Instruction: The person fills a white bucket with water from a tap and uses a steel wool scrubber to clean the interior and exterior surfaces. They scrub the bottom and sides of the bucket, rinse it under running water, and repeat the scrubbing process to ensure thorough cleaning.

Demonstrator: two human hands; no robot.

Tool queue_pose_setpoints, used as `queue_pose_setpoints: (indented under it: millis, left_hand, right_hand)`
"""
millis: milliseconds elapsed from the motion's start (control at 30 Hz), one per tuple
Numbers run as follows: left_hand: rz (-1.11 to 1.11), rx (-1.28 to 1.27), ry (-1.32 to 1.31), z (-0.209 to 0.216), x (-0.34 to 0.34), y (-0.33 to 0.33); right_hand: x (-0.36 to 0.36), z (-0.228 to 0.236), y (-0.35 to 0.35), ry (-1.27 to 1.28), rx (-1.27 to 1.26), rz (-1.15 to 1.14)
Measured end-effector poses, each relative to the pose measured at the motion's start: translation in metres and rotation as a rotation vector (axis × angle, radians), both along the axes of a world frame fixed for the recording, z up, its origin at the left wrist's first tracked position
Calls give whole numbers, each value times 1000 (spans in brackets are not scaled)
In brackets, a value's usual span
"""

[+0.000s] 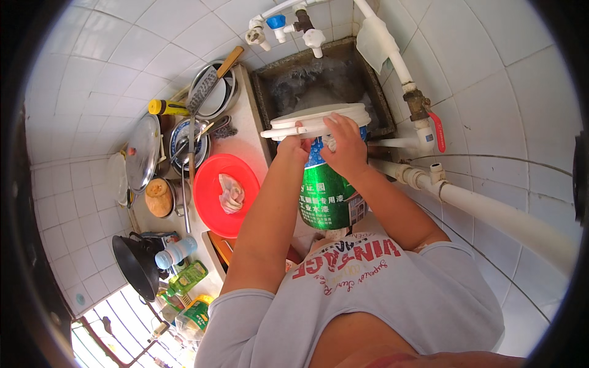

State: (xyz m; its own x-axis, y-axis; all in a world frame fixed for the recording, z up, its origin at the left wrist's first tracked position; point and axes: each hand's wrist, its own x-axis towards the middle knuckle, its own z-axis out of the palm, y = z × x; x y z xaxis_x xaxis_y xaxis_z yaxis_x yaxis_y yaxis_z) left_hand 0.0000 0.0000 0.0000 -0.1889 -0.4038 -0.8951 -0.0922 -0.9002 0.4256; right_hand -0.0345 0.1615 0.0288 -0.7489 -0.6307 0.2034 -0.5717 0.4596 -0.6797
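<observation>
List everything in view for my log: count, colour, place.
Bucket: 1, green and blue, white top, below sink
Sink: 1, dark, upper centre
Basin: 1, red, left of bucket
Lump: 1, pale, in basin
Wooden-handled tool: 1, brown and grey, upper left
Lid: 1, silver, far left
Wok: 1, black, lower left
Bottles: 2, pale blue and green, near wok
Container: 1, green-yellow, below bottles
Taps: several, white and blue, top
Valve handle: 1, red, right
Pipes: several, white, right
Other kitchenware: too crowded to count, left
Shirt: 1, pale grey, bottom centre
Left hand: 1, bare, on bucket top
Right hand: 1, bare, likewise
</observation>
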Motion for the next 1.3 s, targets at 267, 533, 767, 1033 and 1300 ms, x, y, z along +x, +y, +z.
queue_pose_setpoints:
  millis: [267, 533, 767, 1033, 1300]
  left_hand:
    - [26, -30, -43, -7, -11, -6]
    - [67, -38, -67, -10, -35, -21]
    - [165, -58, -54, -2, -52, -27]
    - [185, -82, 8, -16, -68, -46]
    - [171, -100, 2, -19, -81, -58]
  right_hand:
    - [-7, -8, -2, 46, -20, -64]
    - [-28, -19, -18, -13, 119, -31]
    - [-46, -26, -32, 2, 88, -36]
    - [-65, -23, -49, -23, 95, -30]
    - [-85, -28, -68, -76, 122, -31]
